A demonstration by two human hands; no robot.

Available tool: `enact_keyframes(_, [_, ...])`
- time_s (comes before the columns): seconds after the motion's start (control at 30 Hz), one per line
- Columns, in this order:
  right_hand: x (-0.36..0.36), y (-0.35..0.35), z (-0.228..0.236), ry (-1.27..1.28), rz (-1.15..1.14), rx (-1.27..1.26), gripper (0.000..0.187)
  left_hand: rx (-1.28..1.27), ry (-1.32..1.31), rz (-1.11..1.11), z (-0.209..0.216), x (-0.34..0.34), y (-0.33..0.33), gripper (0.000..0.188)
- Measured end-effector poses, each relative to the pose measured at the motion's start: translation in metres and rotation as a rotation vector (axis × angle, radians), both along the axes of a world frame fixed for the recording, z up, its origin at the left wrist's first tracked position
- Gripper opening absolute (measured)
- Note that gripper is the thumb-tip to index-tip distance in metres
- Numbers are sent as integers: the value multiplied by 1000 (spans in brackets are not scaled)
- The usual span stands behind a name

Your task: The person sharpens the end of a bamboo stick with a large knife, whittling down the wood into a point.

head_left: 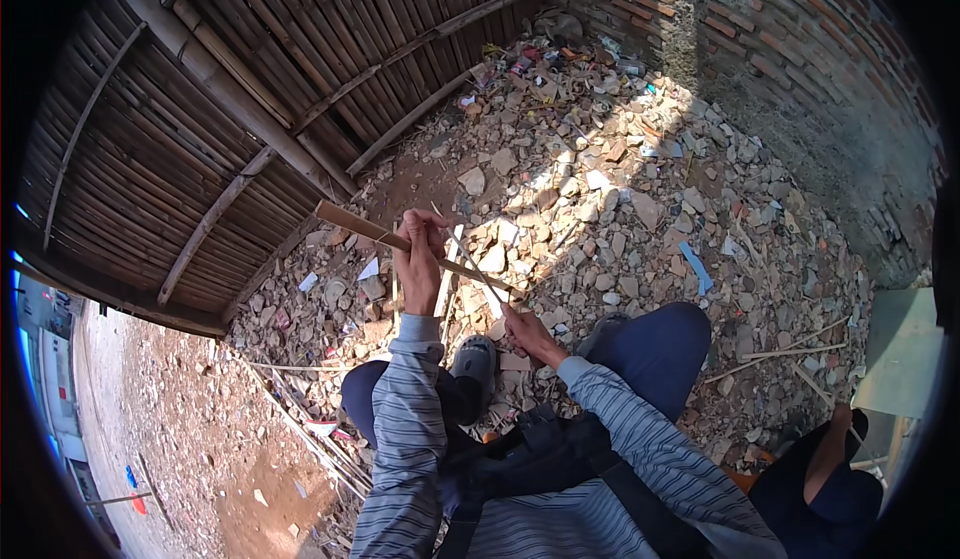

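Note:
My left hand (420, 261) is closed around a flat brown strip (360, 227), which looks like split bamboo or wood. The strip's broad end points up and to the left; its other end slants down toward my right hand. My right hand (530, 335), fingers wrapped, grips a thin, straight stick-like piece (474, 271). That piece runs up and left from my fist and crosses the strip close to my left hand. Whether it is a blade or a plain stick I cannot tell. Both hands are above the rubble, between my bent knees.
Broken stone and brick rubble (640, 249) covers the ground. A bamboo slat wall (250, 69) rises at the left, a brick wall (800, 49) at the right. Thin sticks (790, 355) lie at the right and lower left. Another person's arm (830, 456) shows at the lower right.

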State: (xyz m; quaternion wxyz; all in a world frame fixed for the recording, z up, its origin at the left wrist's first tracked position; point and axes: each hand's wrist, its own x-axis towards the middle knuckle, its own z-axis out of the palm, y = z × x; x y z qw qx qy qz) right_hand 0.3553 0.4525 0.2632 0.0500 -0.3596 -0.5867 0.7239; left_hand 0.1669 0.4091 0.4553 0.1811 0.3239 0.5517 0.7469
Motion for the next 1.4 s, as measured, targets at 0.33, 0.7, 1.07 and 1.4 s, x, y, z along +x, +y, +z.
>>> enact_keyframes(0.33, [-8,5,-4,109,12,351,60,-42,5,36,-3,-1,3,53])
enact_keyframes(0.7, [-2,5,-18,-21,-18,166,62,-6,11,6,-3,2,8,51])
enact_keyframes(1.07, [-2,3,-6,-41,-3,100,65,-25,-12,38,-3,0,0,52])
enact_keyframes(1.4, [-5,8,-24,-114,0,214,63,-14,-15,47,0,4,3,52])
